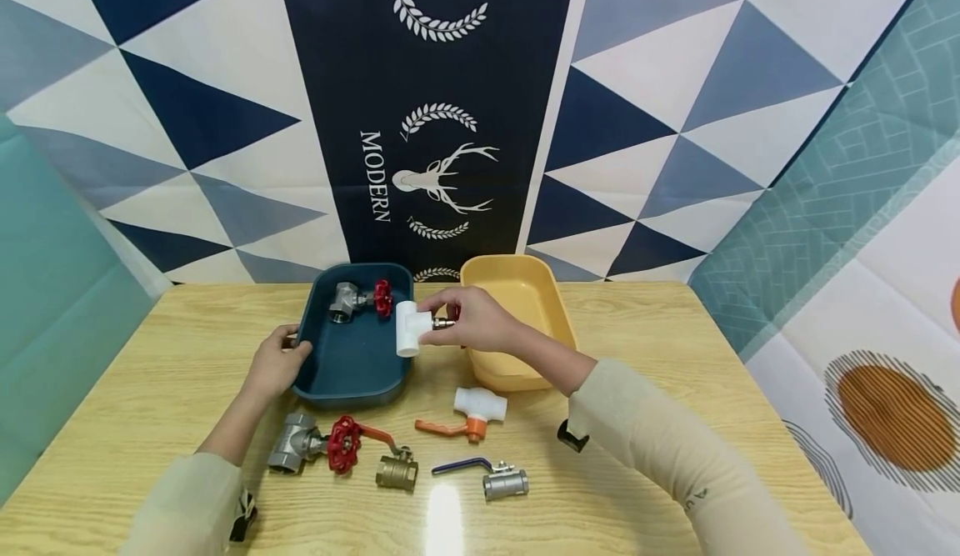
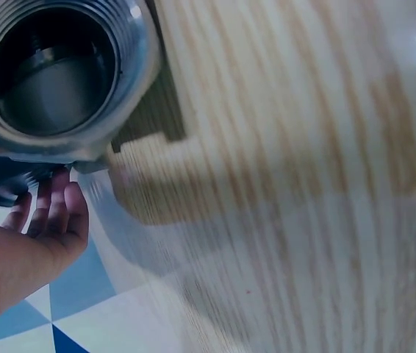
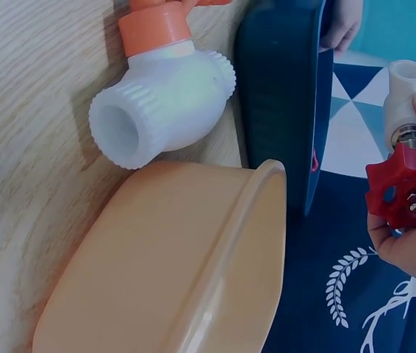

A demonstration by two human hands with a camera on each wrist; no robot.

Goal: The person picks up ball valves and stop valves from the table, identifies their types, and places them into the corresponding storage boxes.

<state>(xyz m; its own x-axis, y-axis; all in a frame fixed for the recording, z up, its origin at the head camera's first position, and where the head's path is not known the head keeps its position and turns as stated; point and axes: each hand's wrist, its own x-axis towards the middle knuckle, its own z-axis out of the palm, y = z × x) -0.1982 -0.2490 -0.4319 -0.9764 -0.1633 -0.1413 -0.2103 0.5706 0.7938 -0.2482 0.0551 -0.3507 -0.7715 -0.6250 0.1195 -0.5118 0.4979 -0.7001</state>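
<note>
My right hand [image 1: 480, 318] grips a white plastic stop valve with a red handwheel [image 1: 408, 328], held above the gap between the two bins. In the right wrist view the red handwheel [image 3: 406, 185] faces the camera, the white body beyond it. My left hand [image 1: 277, 360] holds the left rim of a dark blue bin [image 1: 352, 392], thumb over the edge and fingers outside. Inside that bin lies a metal gate valve [image 1: 347, 302] with a red wheel. A larger metal gate valve [image 1: 291, 443] lies near my left forearm, its threaded opening [image 2: 54, 73] close to the left wrist camera.
A yellow bin [image 1: 517, 377] stands right of the blue one. In front lie a white ball valve with an orange lever [image 1: 480, 406], a brass ball valve with a red lever [image 1: 396, 473] and a steel ball valve with a blue lever [image 1: 506, 483]. A patterned cloth hangs behind the table.
</note>
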